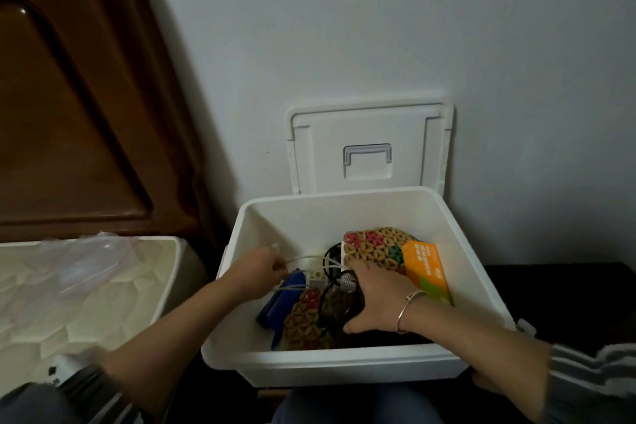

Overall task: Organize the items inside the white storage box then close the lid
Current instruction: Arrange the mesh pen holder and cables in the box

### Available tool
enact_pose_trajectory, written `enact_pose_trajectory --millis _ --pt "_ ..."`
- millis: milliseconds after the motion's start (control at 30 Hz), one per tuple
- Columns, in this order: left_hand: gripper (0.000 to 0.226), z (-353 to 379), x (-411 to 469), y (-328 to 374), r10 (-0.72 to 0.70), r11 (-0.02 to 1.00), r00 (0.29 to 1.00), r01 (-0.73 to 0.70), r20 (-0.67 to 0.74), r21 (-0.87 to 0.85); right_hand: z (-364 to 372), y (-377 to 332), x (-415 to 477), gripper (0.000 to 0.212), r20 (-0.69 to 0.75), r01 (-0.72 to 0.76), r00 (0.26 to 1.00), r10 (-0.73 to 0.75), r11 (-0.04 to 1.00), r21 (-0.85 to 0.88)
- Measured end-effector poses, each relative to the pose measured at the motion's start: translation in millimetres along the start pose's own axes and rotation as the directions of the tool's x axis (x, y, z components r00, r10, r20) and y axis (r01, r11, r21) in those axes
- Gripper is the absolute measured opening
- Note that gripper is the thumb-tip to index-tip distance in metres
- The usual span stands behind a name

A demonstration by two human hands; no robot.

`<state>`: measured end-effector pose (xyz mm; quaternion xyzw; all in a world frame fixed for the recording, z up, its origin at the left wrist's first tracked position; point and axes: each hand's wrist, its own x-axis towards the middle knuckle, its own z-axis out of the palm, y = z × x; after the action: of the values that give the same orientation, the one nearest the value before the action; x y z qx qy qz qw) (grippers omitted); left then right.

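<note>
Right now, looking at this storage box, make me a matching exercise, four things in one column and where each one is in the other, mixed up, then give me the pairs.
Things:
1. lid
2. orange carton
3. white cable
4. blue item

Places:
A. pinched in the left hand
B. standing against the wall behind the white storage box
C. lying inside the box toward its left, beside a patterned mat
D. inside the box at its right, next to the right hand

Pairs: 1-B, 2-D, 3-A, 4-C
</note>
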<state>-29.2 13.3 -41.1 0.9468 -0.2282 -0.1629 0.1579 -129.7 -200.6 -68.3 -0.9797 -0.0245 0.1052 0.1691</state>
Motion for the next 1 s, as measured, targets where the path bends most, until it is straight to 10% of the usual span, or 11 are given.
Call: enact_pose_trajectory --millis 100,367,467,633,833,1000 --pt "0.024 6.4 6.1 -3.0 0.014 0.997 0.999 -0.018 0.052 0.082 -13.6 13.5 1.4 0.051 -0.115 0.017 0.993 -0.015 1.000 0.017" --pt "0.029 7.7 24.5 -9.6 -0.034 0.999 0.990 0.030 0.135 0.030 -28.3 -0.4 1.4 0.035 -0.319 0.325 0.880 -0.351 0.936 -0.133" --pt "0.023 -7.4 28.9 -12.0 -0.030 0.985 0.994 0.048 0.108 -0.165 -19.5 -21.0 8.8 0.036 -0.084 0.527 0.818 -0.569 0.800 -0.286" --pt "0.020 -16.3 27.9 -13.2 0.001 0.973 0.984 0.041 0.178 -0.229 -6.8 -28.0 26.4 0.038 0.266 0.545 0.834 -0.483 0.644 -0.537" --pt "0.036 11.0 30.7 -10.1 -0.102 0.993 0.969 0.111 0.227 -0.031 -47.2 16.8 2.9 0.025 0.188 0.530 0.845 -0.501 0.829 -0.177" --pt "0.034 43.8 27.1 0.0 -0.185 0.981 0.923 0.193 0.338 0.011 -98.8 47.7 -32.5 0.025 -0.209 0.397 0.912 -0.352 0.884 0.248"
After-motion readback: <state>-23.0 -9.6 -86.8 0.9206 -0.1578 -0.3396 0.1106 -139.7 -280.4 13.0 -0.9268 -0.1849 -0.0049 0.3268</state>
